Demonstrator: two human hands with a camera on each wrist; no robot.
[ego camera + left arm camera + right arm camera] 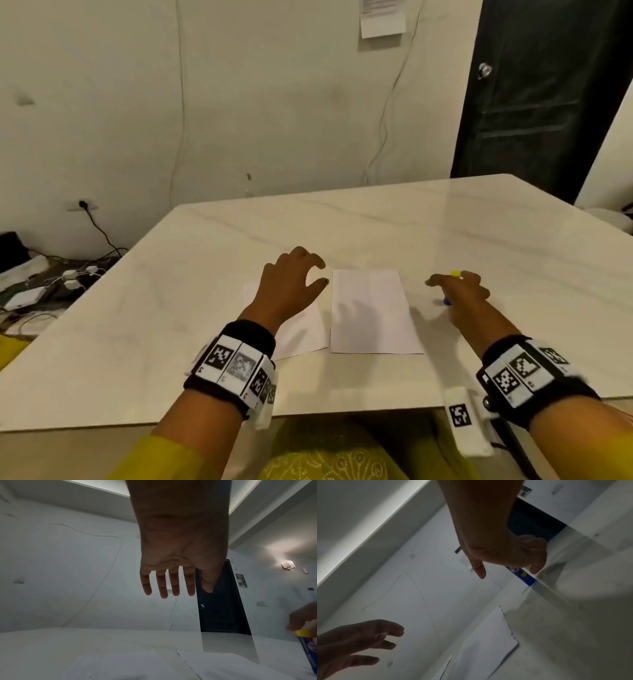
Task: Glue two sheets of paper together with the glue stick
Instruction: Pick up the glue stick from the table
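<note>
The glue stick (451, 287) is pinched upright in the right hand's (462, 294) grip, just right of the right sheet (373, 311). The left hand (291, 284) is held spread above the left sheet (301, 332), probably to steady it on the surface (137, 325).

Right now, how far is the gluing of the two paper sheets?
Done: two white paper sheets lie side by side, apart, on the pale marble table. In hand: the right hand grips the blue glue stick with the yellow cap, cap on. The left hand hovers open over the left sheet. Left: uncapping, spreading glue, pressing the sheets together.
</note>
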